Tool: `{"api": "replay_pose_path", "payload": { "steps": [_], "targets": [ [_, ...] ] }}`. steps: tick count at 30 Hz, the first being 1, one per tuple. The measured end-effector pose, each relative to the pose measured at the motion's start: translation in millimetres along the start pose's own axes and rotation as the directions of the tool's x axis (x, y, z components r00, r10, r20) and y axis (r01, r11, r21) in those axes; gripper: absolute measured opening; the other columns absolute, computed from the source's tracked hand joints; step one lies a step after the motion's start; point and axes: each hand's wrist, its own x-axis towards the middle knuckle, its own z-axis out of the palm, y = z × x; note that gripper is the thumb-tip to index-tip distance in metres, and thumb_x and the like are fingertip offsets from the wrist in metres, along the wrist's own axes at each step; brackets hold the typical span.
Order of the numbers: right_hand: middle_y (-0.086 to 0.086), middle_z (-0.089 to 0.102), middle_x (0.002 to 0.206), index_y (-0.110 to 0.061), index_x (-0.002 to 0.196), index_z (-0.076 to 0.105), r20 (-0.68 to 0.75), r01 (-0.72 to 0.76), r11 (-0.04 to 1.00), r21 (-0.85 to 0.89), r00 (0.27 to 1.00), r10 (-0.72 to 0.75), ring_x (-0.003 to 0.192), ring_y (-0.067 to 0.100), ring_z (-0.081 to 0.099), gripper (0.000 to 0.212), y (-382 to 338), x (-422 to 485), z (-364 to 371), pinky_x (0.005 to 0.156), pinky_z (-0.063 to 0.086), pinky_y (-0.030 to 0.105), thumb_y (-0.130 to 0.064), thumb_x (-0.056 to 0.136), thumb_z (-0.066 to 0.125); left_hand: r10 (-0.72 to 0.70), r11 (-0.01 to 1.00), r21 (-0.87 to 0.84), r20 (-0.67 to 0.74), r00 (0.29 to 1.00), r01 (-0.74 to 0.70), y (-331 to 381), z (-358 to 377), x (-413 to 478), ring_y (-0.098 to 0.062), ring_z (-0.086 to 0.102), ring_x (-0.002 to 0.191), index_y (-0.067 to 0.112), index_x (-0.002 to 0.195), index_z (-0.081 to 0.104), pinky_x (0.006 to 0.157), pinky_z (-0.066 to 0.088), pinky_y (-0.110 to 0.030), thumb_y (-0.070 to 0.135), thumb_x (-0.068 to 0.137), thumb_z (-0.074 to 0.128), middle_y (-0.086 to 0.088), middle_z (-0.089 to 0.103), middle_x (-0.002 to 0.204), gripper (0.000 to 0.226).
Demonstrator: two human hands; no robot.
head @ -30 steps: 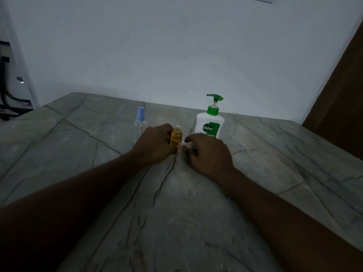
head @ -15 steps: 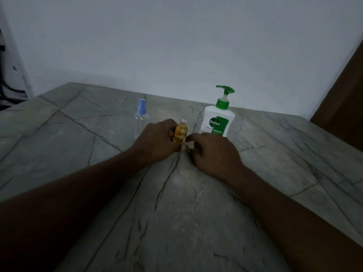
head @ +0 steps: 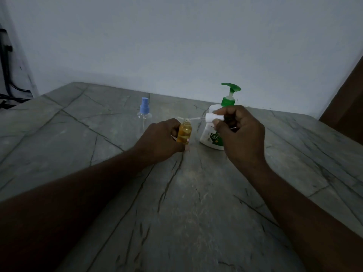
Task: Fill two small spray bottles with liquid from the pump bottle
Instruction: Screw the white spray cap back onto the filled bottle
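Note:
My left hand (head: 160, 139) grips a small uncapped spray bottle (head: 184, 133) holding amber liquid, upright on the stone table (head: 196, 203). My right hand (head: 238, 132) is raised just right of it, pinching a white spray cap (head: 211, 117) held sideways, its thin dip tube reaching left over the bottle's open neck. Behind that hand stands the white pump bottle (head: 209, 135) with a green pump head, partly hidden. A second clear spray bottle (head: 144, 116) with a blue cap stands behind my left hand, apparently with no liquid inside.
A pale wall runs along the table's far edge. Dark cables hang at the far left (head: 7, 61). A brown panel (head: 347, 107) rises at the right edge, beyond the table's right corner.
My right hand has lifted from the table beside the amber bottle, bringing up the white spray cap with its tube. The left hand has kept its grip on the bottle.

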Motion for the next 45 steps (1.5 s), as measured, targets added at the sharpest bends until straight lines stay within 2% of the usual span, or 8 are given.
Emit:
{"api": "replay_pose_path", "payload": {
  "steps": [2,6,11,27,31,37,41,45],
  "targets": [
    [-0.015,0.072,0.098,-0.021,0.106,0.072,-0.055,-0.005,0.997,0.076,0.998,0.009,0.084,-0.004,0.068,0.017,-3.0,2.2,-2.9,0.070,0.053,0.013,-0.013,0.092,0.073,0.004,1.000,-0.002,-0.006,1.000,-0.004,-0.3,0.3,0.2,0.004,0.059,0.083,0.030,0.105,0.060,0.071,0.041,-0.013,0.031,0.078,0.086,0.019,0.061,0.089,0.037],
    [-0.006,0.074,0.096,-0.023,0.103,0.068,-0.133,0.061,0.992,0.110,0.990,-0.046,0.085,0.014,0.074,0.009,-2.0,7.1,-9.2,0.068,0.062,0.042,-0.022,0.094,0.067,0.009,1.000,0.014,0.009,1.000,-0.009,-0.3,0.3,0.2,0.004,0.057,0.083,0.033,0.105,0.057,0.069,0.040,-0.015,0.034,0.078,0.085,0.020,0.059,0.089,0.039],
    [-0.007,0.072,0.090,-0.026,0.097,0.067,-0.152,0.068,0.995,0.079,0.987,-0.056,0.081,0.018,0.073,0.006,1.9,10.4,-14.3,0.065,0.061,0.049,-0.024,0.091,0.065,0.020,1.000,0.011,0.006,1.000,-0.020,0.8,-0.4,-0.9,0.003,0.059,0.084,0.025,0.112,0.062,0.069,0.040,-0.015,0.034,0.079,0.084,0.016,0.062,0.092,0.041],
    [0.000,0.072,0.089,-0.016,0.096,0.070,-0.208,0.202,0.978,0.055,0.960,-0.187,0.075,0.023,0.070,0.008,3.1,13.5,-21.2,0.058,0.057,0.041,-0.018,0.094,0.062,0.019,1.000,-0.014,0.003,1.000,-0.019,2.8,0.5,-0.5,-0.004,0.065,0.089,0.025,0.118,0.064,0.077,0.047,-0.018,0.033,0.077,0.087,0.013,0.066,0.098,0.048],
    [-0.001,0.071,0.087,-0.009,0.094,0.072,-0.140,0.208,0.978,-0.004,0.968,-0.206,0.075,0.012,0.066,0.013,3.5,10.4,-17.6,0.062,0.053,0.029,-0.020,0.093,0.066,0.025,0.999,-0.024,0.010,1.000,-0.024,3.6,0.5,-0.9,0.005,0.062,0.084,0.029,0.115,0.064,0.074,0.045,-0.016,0.032,0.076,0.088,0.020,0.063,0.090,0.046],
    [-0.017,0.069,0.086,-0.017,0.106,0.069,-0.049,0.154,0.988,-0.001,0.987,-0.154,0.081,0.002,0.068,0.015,-0.2,5.6,-7.1,0.068,0.051,0.017,-0.026,0.093,0.073,0.121,0.993,-0.013,0.091,0.988,-0.121,8.1,1.8,-5.1,-0.003,0.068,0.090,0.033,0.111,0.063,0.082,0.052,-0.025,0.031,0.080,0.085,0.013,0.069,0.100,0.038],
    [-0.013,0.070,0.087,-0.017,0.107,0.070,0.008,0.100,0.993,0.057,0.995,-0.101,0.083,0.004,0.069,0.018,0.6,3.0,-1.2,0.071,0.054,0.023,-0.024,0.092,0.076,0.146,0.989,-0.028,0.131,0.981,-0.143,14.3,7.6,-8.1,0.001,0.066,0.093,0.029,0.115,0.067,0.079,0.048,-0.018,0.035,0.080,0.084,0.014,0.070,0.104,0.040],
    [-0.022,0.067,0.097,-0.025,0.105,0.067,0.159,0.194,0.981,0.013,0.968,-0.194,0.091,0.000,0.067,0.018,-0.4,-3.0,-0.2,0.075,0.055,0.017,-0.023,0.090,0.077,0.169,0.985,-0.047,0.116,0.979,-0.164,19.0,10.9,-11.8,0.001,0.067,0.090,0.025,0.117,0.069,0.079,0.050,-0.016,0.033,0.079,0.086,0.012,0.072,0.103,0.043]
  ]
}}
